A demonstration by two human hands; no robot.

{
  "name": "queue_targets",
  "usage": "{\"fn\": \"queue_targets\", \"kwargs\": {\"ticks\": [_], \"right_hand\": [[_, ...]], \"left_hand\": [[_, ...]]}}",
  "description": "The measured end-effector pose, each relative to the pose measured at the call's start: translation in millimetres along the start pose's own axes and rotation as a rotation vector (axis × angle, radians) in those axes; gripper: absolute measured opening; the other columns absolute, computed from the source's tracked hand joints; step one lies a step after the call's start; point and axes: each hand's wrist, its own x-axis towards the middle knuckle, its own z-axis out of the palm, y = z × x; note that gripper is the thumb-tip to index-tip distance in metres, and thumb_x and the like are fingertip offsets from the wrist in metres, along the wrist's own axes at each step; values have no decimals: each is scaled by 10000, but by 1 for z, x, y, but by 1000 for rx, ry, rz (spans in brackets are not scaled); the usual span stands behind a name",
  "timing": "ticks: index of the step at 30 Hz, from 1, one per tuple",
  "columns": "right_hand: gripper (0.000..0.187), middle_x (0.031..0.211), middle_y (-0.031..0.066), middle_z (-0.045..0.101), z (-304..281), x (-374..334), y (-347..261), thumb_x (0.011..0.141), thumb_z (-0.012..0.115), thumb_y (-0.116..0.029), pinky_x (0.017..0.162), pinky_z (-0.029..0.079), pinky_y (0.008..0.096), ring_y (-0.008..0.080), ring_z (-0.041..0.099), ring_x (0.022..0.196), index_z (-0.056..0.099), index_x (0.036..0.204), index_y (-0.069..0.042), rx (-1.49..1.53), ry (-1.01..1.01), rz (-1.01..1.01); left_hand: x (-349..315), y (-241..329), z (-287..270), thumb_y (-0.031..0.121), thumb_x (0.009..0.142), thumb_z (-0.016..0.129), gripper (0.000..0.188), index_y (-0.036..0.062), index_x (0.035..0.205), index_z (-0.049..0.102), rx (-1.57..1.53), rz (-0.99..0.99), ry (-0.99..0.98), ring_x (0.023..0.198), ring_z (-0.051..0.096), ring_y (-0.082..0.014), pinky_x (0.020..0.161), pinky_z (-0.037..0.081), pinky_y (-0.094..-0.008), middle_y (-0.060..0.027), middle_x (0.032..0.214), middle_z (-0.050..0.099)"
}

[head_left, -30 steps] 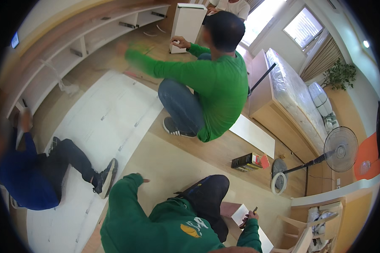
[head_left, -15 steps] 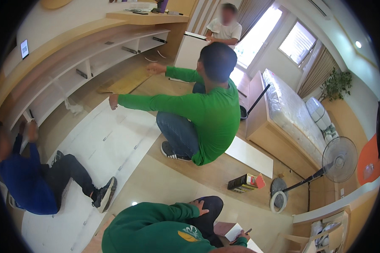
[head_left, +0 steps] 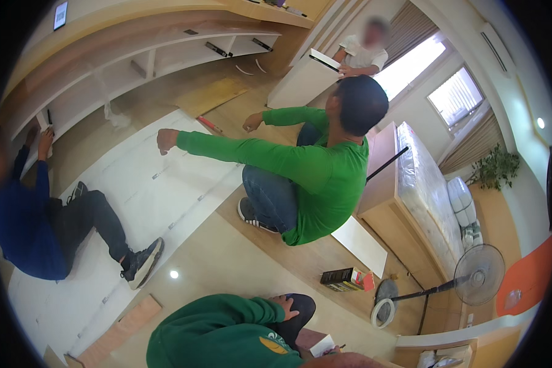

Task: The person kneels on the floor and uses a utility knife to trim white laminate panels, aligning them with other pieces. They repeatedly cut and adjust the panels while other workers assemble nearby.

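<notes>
My left hand (head_left: 286,307) lies with its fingers stretched over my dark-trousered knee (head_left: 303,305), at the end of a dark green sleeve (head_left: 239,306). Low in the picture, my right hand (head_left: 333,351) is mostly hidden; it is closed on a slim pen (head_left: 342,346), of which only a little shows. Against that hand is a small white pad or block (head_left: 322,345), its exact kind unclear.
A person in bright green (head_left: 313,165) squats ahead by a white sheet (head_left: 165,178); another in blue (head_left: 27,227) sits on it. A third (head_left: 365,52) stands behind a white panel (head_left: 303,80). Rightward are a box (head_left: 343,279), fan (head_left: 478,274) and bed (head_left: 432,184).
My view has shifted, moving the room down and left on the left side. The squatting person's far hand has drawn back from the yellowish board. My left hand stays on my knee.
</notes>
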Motion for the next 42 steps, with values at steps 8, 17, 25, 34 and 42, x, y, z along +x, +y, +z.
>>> {"fn": "queue_targets", "kwargs": {"ticks": [8,17,25,34,42], "right_hand": [[268,534,115,520,2,-1,-15,860,573,-235,363,446,375,250,523,398,506,759,4,6,-19,53],[283,533,122,520,-2,-7,-11,867,549,-248,363,447,374,258,529,402,512,771,16,10,-25,92],[300,531,129,520,-13,1,20,873,527,-260,364,448,373,265,534,406,517,783,27,90,-16,145],[211,560,91,493,-11,31,75,885,445,-229,351,455,346,209,494,396,471,837,-24,200,-27,-42],[237,609,125,552,-5,-8,73,900,451,-220,444,488,379,233,575,451,494,890,12,72,100,-264]], "left_hand": [[-6,8,-4,629,853,457,742,107,1377,405,-20,0,-40,1324,321,-440,1067,265,-573,-237,1415,367],[-1,9,9,625,847,480,723,106,1348,431,27,-13,18,1307,344,-445,1068,255,-582,-231,1407,380],[7,6,0,643,846,455,752,126,1390,397,53,-41,-16,1326,314,-445,1084,235,-571,-231,1434,345],[7,10,0,622,861,463,703,110,1342,428,131,-37,63,1225,449,-414,1022,353,-529,-220,1347,446],[33,9,15,607,886,443,701,75,1342,420,301,-42,43,1167,502,-393,962,407,-516,-218,1282,503]]}}
